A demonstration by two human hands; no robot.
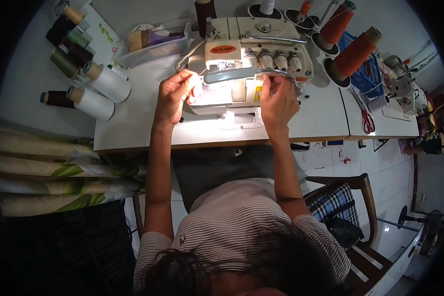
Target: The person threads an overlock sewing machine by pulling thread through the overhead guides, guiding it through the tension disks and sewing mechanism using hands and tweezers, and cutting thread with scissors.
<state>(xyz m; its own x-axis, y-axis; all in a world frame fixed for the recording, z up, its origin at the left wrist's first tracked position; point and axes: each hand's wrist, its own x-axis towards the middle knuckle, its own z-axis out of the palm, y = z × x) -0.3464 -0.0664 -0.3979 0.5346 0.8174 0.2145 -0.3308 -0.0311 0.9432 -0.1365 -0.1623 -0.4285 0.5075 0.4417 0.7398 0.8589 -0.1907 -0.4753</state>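
Pinches left hand [170, 97] nearly closed beside the lit needle area [228, 64] of the overlock machine [232, 39], grip unconfirmed in glare; curls right hand [280, 103] partly open at the front below the tension dials [266, 60], hold equally unclear. Has lamp [229, 75] low across the front, apparently for close work, and orange thread cones [352, 58] at right, presumably for feeding.

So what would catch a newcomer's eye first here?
Probably the brightly lit sewing machine at the top centre of the table, with the left hand and right hand raised on either side of its glare. Next, the big orange thread cones standing just right of the machine, and the white spools on the left. The red-handled scissors stand out near the table's right end.
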